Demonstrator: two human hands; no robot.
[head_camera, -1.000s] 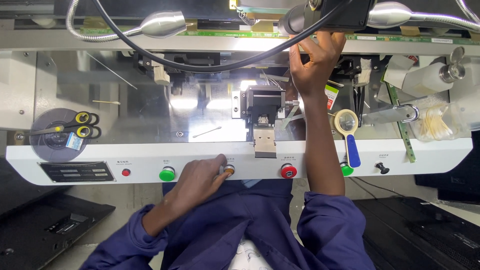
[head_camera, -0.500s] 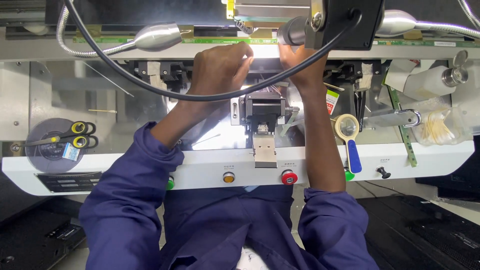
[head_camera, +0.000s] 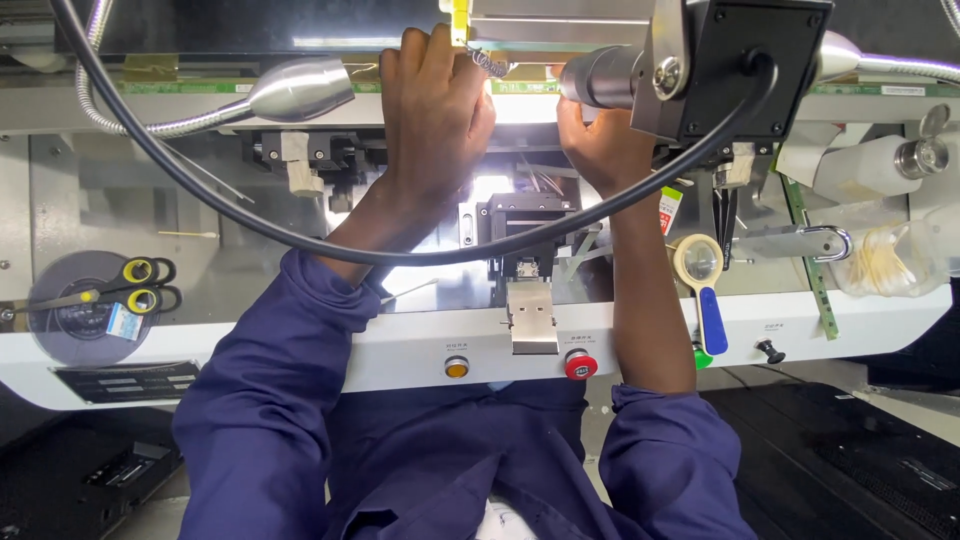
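Both arms reach over the bench to the long green strip at the back, the left hand pinching its yellow tab, the right hand half hidden, its grip unclear.

We are seeing strong white glare blooming from the lit gap between the left hand and right hand, washing out detail there. The gooseneck lamp is gleaming. Lower corners are lying dark, and edges are bending slightly.

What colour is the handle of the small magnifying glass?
The round magnifying glass has a blue handle, best seen in the head view.
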